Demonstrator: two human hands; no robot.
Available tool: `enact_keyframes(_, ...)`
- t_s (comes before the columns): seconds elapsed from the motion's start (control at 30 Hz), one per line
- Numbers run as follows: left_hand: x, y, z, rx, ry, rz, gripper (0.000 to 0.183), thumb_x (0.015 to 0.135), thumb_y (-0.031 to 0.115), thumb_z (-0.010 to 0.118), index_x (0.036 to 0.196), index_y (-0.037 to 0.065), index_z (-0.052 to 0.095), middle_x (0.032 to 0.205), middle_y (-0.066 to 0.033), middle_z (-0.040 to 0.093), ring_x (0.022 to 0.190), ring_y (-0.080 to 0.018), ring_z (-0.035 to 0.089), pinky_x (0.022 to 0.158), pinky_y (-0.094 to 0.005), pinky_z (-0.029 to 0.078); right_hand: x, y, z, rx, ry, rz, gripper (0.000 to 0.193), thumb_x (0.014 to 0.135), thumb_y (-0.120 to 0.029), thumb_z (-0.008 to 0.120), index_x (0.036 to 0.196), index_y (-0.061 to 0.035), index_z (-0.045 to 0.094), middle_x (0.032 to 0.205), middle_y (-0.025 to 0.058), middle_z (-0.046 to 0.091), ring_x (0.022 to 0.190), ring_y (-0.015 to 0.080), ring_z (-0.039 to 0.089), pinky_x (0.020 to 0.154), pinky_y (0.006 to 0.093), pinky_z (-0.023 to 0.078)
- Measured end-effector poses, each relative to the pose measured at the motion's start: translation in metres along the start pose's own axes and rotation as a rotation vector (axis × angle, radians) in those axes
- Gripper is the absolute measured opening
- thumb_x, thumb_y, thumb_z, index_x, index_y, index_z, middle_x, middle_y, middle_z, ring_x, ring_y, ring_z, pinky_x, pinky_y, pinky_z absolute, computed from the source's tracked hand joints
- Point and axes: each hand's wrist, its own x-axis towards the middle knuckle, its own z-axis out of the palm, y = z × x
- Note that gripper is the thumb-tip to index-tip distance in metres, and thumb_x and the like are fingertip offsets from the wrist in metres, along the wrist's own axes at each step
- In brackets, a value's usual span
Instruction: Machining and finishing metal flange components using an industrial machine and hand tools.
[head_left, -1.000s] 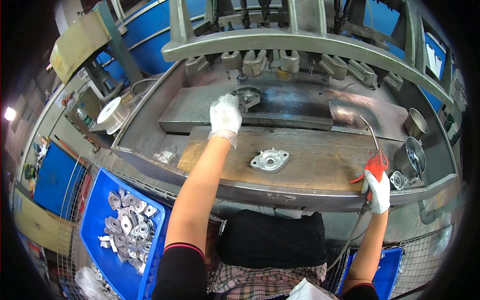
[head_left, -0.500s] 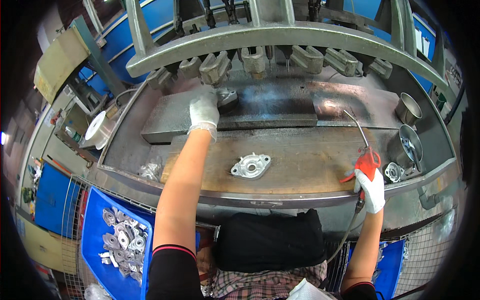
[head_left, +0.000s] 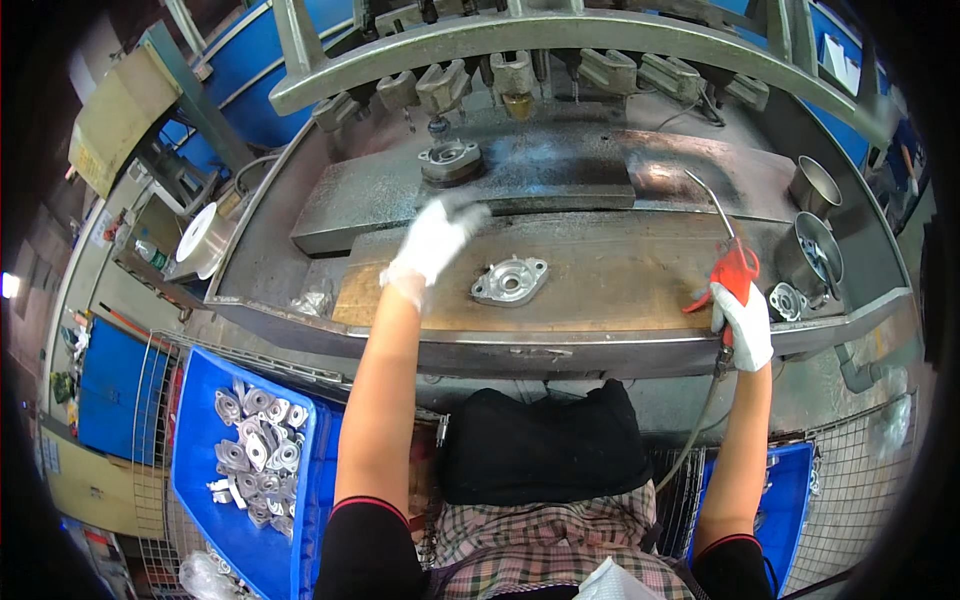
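Observation:
My left hand [head_left: 432, 243], in a white glove, is over the far edge of the wooden board [head_left: 620, 290], its fingers stretched out and blurred, with nothing seen in them. Just beyond it a silver metal casting [head_left: 450, 155] sits on a dark round fixture on the raised steel plate. A second casting [head_left: 510, 281], with a central hole and a bolt lug at each end, lies on the board, right of that hand. In my gloved right hand [head_left: 745, 325] is a red air blow gun [head_left: 738, 268], its bent metal nozzle pointing up and away.
A machine frame [head_left: 600, 35] with hanging spindle heads spans the far side. At the right stand two metal cups [head_left: 816, 188], with another casting [head_left: 786, 301] near them. Below left is a blue bin [head_left: 190, 450] of castings; another blue bin [head_left: 795, 500] is below right.
My left hand has drawn back toward me from the casting on the fixture, which is now uncovered. My right hand keeps hold of the blow gun. The whole view has shifted slightly.

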Motion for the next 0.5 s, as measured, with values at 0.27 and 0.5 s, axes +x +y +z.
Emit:
enact_keyframes(0.27,-0.065,0.015,0.033,0.588,-0.123,0.090,0.092,0.065,0.046,0.088,0.137,-0.001,0.056,0.138,-0.0245,0.057,0.131,-0.0399,0.052,0.111,-0.0428,0.041,-0.001,-0.009,0.003,-0.027,-0.024,0.058,0.024,0.092,-0.023,0.069,0.102,-0.0006,0.069,0.072,0.0033,0.065,0.056,0.0084,0.051,0.054,0.0265,0.040)
enact_keyframes(0.5,-0.058,0.020,0.054,0.135,-0.117,0.132,0.066,0.064,0.019,0.088,0.119,-0.008,0.061,0.119,-0.0170,0.068,0.110,-0.0241,0.065,0.097,-0.0350,0.050,-0.003,-0.011,-0.005,-0.194,-0.117,-0.018,0.036,0.089,-0.046,0.069,0.092,-0.0098,0.069,0.079,-0.0005,0.068,0.061,0.0101,0.056,0.053,0.0290,0.046)
